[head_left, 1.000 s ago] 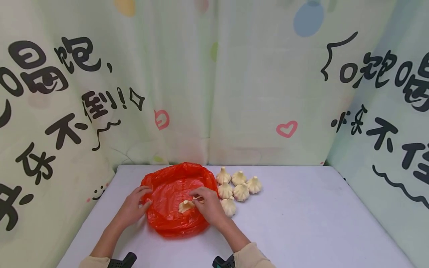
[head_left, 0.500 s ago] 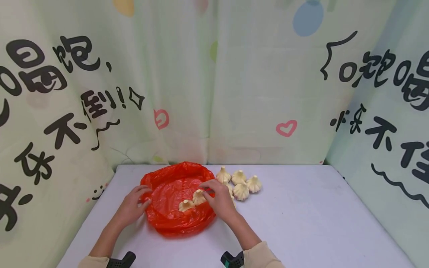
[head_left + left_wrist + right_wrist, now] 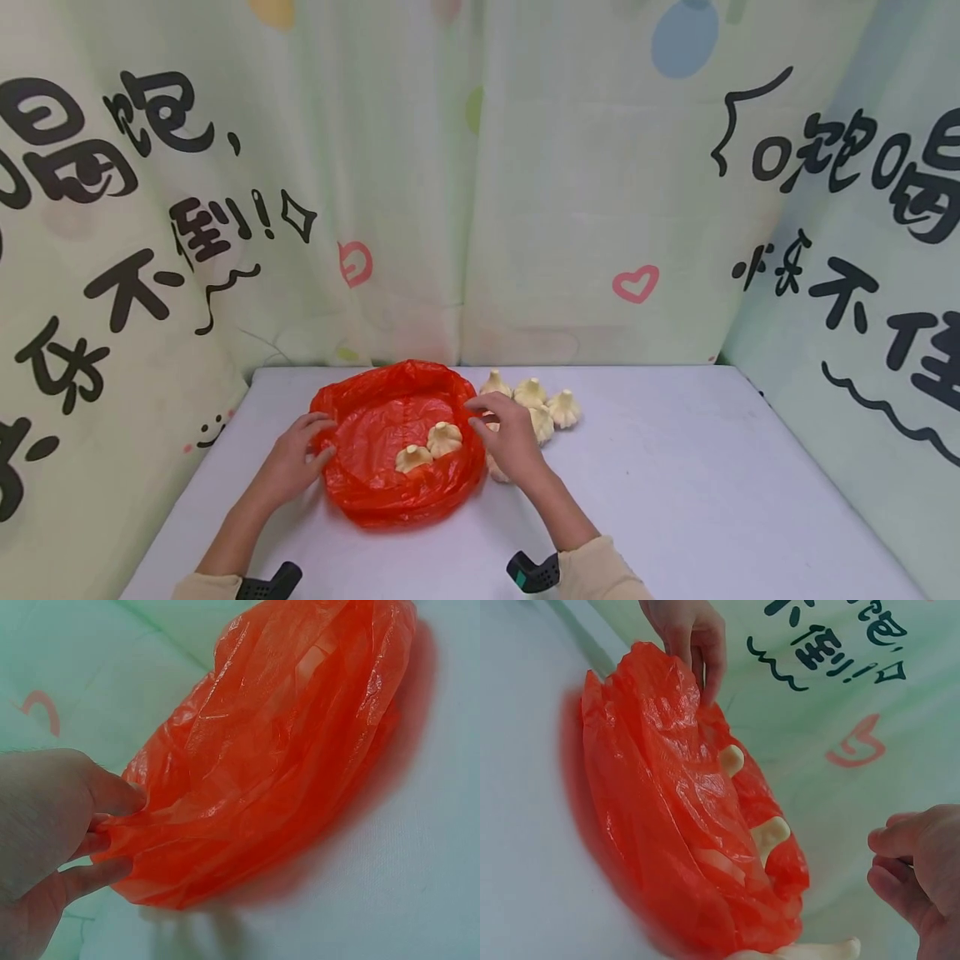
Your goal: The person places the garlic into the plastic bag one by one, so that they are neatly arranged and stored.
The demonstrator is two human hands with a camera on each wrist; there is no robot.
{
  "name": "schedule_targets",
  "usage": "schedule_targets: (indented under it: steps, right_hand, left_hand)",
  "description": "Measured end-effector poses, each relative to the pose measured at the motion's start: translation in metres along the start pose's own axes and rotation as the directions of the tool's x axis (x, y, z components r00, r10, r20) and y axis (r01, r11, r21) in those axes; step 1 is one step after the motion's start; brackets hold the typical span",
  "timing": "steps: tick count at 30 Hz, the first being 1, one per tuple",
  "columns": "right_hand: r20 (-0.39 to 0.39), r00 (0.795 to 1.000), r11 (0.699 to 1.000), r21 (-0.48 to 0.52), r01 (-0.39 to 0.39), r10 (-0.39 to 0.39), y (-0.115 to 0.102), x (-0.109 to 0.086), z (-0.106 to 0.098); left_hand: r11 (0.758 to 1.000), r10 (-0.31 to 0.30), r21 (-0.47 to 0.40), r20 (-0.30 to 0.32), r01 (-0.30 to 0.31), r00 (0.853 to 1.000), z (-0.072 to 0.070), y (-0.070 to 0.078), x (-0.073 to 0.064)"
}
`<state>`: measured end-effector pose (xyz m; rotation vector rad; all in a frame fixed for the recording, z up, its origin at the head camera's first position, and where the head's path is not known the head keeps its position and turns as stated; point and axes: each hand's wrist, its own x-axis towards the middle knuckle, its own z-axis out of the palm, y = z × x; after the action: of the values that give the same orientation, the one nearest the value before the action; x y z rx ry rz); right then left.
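Observation:
A red plastic bag (image 3: 367,508) lies on the table with its mouth spread toward the top. My left hand (image 3: 291,458) pinches its left rim between thumb and fingers; the left wrist view shows the film drawn to those fingertips (image 3: 120,870). Two garlic bulbs, one in front (image 3: 413,458) and one to its right (image 3: 444,439), sit inside the bag. Past the right rim hovers my right hand (image 3: 513,437), fingers loosely bent, nothing between them. It partly covers a group of garlic bulbs (image 3: 564,408) on the table beside the bag.
The white table (image 3: 675,483) carries the bag and the loose bulbs toward its back edge. A patterned curtain (image 3: 540,208) with black lettering stands behind and on both sides. Dark wrist devices, such as the right one (image 3: 534,573), sit at both cuffs.
My right hand released a garlic bulb inside the bag, beside the first, and moved right, out over the rim toward the loose bulbs. My left hand keeps its hold on the bag.

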<state>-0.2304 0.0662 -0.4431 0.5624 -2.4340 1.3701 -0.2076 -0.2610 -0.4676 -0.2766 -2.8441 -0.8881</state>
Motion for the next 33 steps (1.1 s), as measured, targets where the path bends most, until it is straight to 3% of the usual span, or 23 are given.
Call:
schedule_targets:
  steps: [5, 10, 21, 33]
  right_hand:
    - [-0.030, 0.999, 0.999, -0.041, -0.015, 0.014, 0.005, 0.003, -0.008]
    - [-0.086, 0.996, 0.999, -0.032, 0.019, -0.022, 0.015, 0.007, -0.020]
    - [-0.153, 0.988, 0.996, -0.091, -0.015, 0.001, 0.036, 0.010, -0.054]
    - [-0.224, 0.974, 0.988, -0.142, -0.068, 0.035, 0.063, 0.007, -0.074]
  left_hand:
    - [1.000, -0.024, -0.002, 0.011, 0.025, 1.000, -0.002, -0.002, 0.000]
    - [0.999, -0.033, -0.008, 0.016, 0.033, 0.999, -0.001, -0.003, -0.001]
    - [1.000, -0.014, -0.014, 0.007, 0.014, 1.000, 0.003, -0.001, 0.001]
    - [1.000, -0.027, -0.008, 0.014, 0.027, 1.000, -0.001, -0.001, -0.001]
